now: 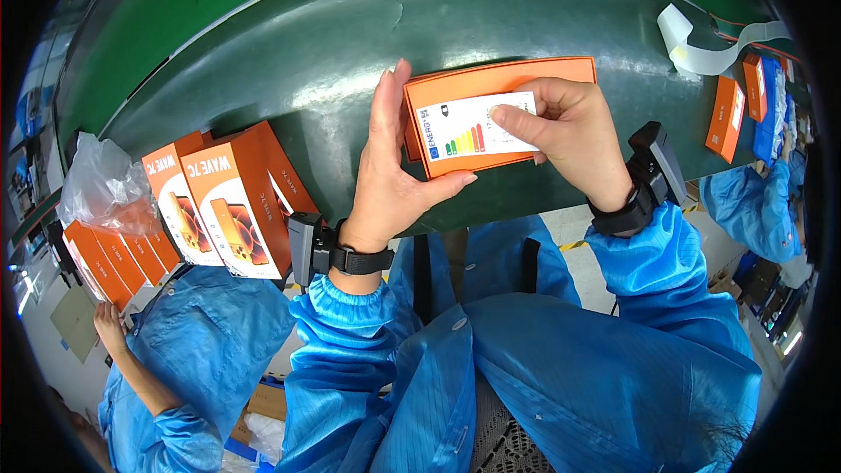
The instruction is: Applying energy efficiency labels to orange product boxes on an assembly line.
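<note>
An orange phone box [473,81] lies on the green tabletop in front of me, its long side running left to right. Over its inside is a white energy label card [464,133] with coloured rating bars. My right hand [565,127] pinches the card's right part, thumb on top and the fingers partly hidden behind. At the box's left end is my left hand [385,158], its fingers stretched upward and its thumb lying along the near left corner. What lies in the box under the card is hidden.
Upright orange-and-white phone boxes [235,210] stand at the left, beside a clear plastic bag [105,182] and more boxes. A co-worker's hand [109,328] is near those. A strip of white backing paper [701,54] curls at the far right, with orange boxes [725,120] close by.
</note>
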{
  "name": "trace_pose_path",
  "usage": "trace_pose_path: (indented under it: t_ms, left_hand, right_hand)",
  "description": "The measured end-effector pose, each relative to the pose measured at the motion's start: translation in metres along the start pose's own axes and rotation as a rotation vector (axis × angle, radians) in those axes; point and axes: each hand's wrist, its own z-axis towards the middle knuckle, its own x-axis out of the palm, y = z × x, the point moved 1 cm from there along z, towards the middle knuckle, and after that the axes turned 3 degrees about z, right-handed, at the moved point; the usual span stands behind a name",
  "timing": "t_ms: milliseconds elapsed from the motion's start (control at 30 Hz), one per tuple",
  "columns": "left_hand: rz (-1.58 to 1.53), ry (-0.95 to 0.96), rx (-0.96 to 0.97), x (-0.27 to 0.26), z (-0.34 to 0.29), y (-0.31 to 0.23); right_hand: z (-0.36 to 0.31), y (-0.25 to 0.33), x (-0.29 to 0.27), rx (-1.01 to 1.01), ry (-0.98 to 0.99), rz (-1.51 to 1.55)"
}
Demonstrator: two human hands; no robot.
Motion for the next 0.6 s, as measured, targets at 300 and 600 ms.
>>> trace_pose_path:
  t_ms: [300, 600]
  left_hand:
    - [0.006, 0.002, 0.006, 0.0003, 0.0006, -0.0004]
    - [0.010, 0.000, 0.005, 0.0007, 0.0011, -0.0006]
  right_hand:
    - [-0.0005, 0.0020, -0.0010, 0.018, 0.007, 0.004]
    - [-0.0013, 0.0034, -0.0003, 0.007, 0.010, 0.014]
